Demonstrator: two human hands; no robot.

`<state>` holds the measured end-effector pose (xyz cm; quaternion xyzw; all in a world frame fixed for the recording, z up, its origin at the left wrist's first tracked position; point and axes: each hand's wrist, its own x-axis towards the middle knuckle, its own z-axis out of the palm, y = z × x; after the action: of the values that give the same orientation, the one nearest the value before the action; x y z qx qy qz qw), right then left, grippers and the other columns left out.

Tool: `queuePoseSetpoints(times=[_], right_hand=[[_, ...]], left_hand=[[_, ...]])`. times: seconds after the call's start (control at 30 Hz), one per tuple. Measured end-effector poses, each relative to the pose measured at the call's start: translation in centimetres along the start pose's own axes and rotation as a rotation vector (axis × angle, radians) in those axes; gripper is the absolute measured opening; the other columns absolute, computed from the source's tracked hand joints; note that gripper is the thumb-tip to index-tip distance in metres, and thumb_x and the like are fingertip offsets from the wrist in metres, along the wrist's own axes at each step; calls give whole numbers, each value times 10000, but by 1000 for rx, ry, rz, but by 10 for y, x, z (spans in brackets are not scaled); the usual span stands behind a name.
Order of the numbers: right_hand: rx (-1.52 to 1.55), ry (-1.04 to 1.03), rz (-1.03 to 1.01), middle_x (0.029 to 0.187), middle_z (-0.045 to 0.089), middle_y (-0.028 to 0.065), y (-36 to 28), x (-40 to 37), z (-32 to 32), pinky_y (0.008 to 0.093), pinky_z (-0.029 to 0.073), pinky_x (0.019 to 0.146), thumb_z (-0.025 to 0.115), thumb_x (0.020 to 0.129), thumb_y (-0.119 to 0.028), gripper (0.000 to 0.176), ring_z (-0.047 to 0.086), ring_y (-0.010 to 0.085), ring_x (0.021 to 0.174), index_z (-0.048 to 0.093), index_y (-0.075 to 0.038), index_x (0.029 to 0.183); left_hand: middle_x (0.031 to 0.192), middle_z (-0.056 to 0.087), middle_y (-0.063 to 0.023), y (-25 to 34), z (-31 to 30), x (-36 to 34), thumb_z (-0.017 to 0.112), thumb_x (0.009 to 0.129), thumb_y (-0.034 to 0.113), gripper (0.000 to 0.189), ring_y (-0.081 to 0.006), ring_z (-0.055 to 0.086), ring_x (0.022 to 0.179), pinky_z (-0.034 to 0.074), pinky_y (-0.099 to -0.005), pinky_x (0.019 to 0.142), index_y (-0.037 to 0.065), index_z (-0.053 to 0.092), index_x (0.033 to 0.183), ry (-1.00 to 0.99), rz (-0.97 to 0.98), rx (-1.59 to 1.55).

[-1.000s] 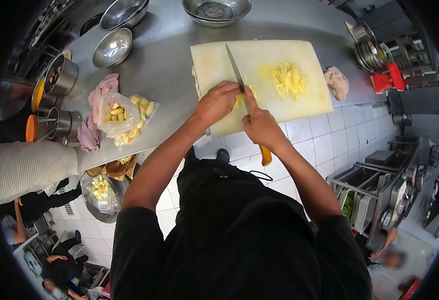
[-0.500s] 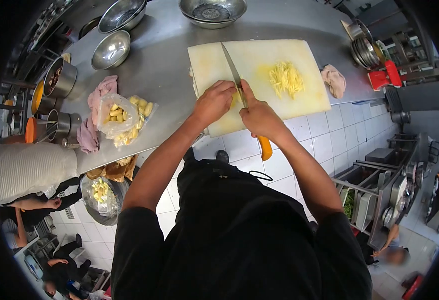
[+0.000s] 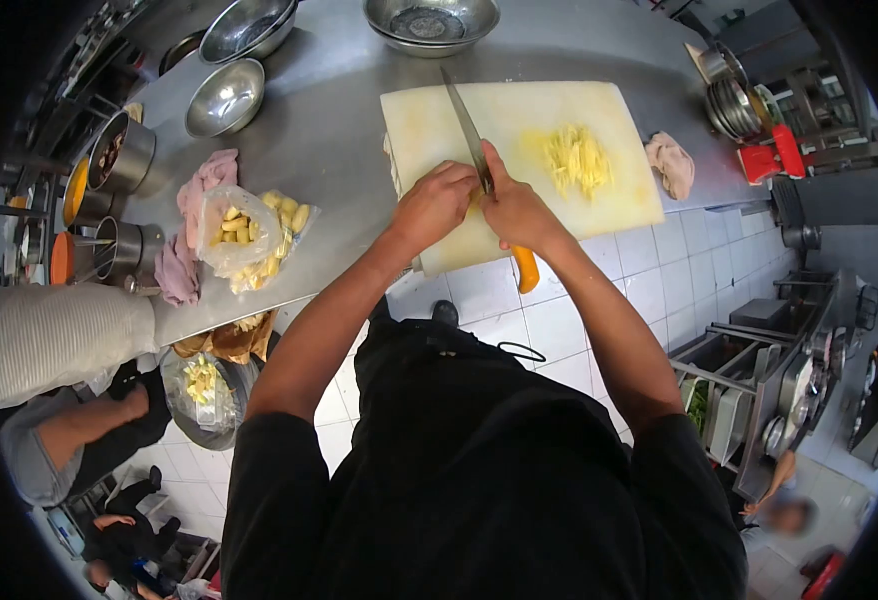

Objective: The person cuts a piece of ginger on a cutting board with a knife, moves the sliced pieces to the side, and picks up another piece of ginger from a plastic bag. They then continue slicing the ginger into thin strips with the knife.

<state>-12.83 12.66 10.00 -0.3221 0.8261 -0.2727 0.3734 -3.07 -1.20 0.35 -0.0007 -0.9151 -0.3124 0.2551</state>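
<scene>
My right hand (image 3: 519,212) is closed on a long knife (image 3: 467,122) whose orange handle (image 3: 527,270) sticks out below the fist. One finger lies along the blade. My left hand (image 3: 435,207) rests on the white cutting board (image 3: 419,120), fingertips bent against the side of the blade. Whatever sits under those fingertips is mostly hidden; a small yellow bit shows beside them. On the board's right half lies a heap of thin yellow strips (image 3: 577,160). Plastic bags with peeled yellow pieces (image 3: 240,228) lie on the steel table to the left.
Metal bowls (image 3: 225,98) (image 3: 431,22) stand at the back of the table. Pink cloths (image 3: 671,165) lie on both sides. Pots (image 3: 121,153) stand at the left edge. A bin (image 3: 204,398) is below the table. Another person's arm (image 3: 94,428) shows at the lower left.
The knife and my right hand have shifted slightly, with the blade still beside my left fingertips. At the lower left, another person's arm and grey sleeve have come closer.
</scene>
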Motion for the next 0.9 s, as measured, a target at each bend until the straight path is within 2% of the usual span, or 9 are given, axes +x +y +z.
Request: queuePoseSetpoints(times=[0.1, 0.2, 0.37, 0.5, 0.6, 0.8, 0.9], right_hand=[[17, -30, 22, 989, 715, 282, -7, -12, -7, 412, 603, 613, 450, 939, -83, 829, 670, 299, 541, 70, -147, 1673], [-44, -63, 75, 934, 732, 253, -19, -28, -6, 414, 599, 673, 467, 959, -118, 796, 687, 300, 556, 97, -72, 1662], [-78, -37, 40, 913, 730, 257, -5, -23, 7, 419, 601, 686, 482, 955, -123, 805, 687, 298, 555, 98, -70, 1661], [-195, 107, -128, 915, 730, 257, 19, 3, 23, 431, 599, 709, 486, 954, -126, 817, 688, 301, 558, 90, -100, 1668], [41, -19, 4, 1112, 712, 273, 6, 5, 3, 410, 600, 612, 465, 956, -99, 821, 670, 320, 553, 69, -149, 1673], [36, -65, 60, 1440, 569, 272, -6, -16, -8, 400, 605, 625, 452, 954, -95, 823, 672, 306, 560, 60, -156, 1675], [21, -50, 63, 1262, 670, 272, -7, -23, 0, 406, 601, 610, 443, 959, -94, 811, 664, 297, 540, 66, -153, 1674]], left_hand=[[1125, 689, -106, 0, 1, -1, 655, 828, -62, 242, -296, 653, 1063, 552, -394, 938, -23, 723, 1057, 31, -17, 19], [1134, 688, -103, 1, 2, -2, 652, 824, -62, 240, -292, 648, 1073, 552, -391, 940, -22, 726, 1048, 43, -24, 27], [1132, 691, -105, 0, 2, -1, 639, 818, -65, 243, -290, 643, 1078, 550, -388, 942, -25, 728, 1041, 7, -21, 32], [1123, 693, -107, -2, 1, 1, 636, 819, -65, 242, -291, 643, 1075, 550, -388, 940, -27, 726, 1040, 8, 3, 38], [1124, 693, -107, 0, 1, -1, 643, 820, -62, 234, -292, 644, 1075, 551, -390, 937, -29, 725, 1037, -6, -10, 46], [1137, 692, -107, 0, 2, -4, 659, 816, -58, 246, -288, 648, 1070, 555, -386, 935, -28, 726, 1051, 44, -8, 44], [1146, 693, -106, -2, 2, -3, 658, 814, -60, 255, -285, 648, 1075, 557, -383, 936, -27, 727, 1057, 29, -15, 43]])
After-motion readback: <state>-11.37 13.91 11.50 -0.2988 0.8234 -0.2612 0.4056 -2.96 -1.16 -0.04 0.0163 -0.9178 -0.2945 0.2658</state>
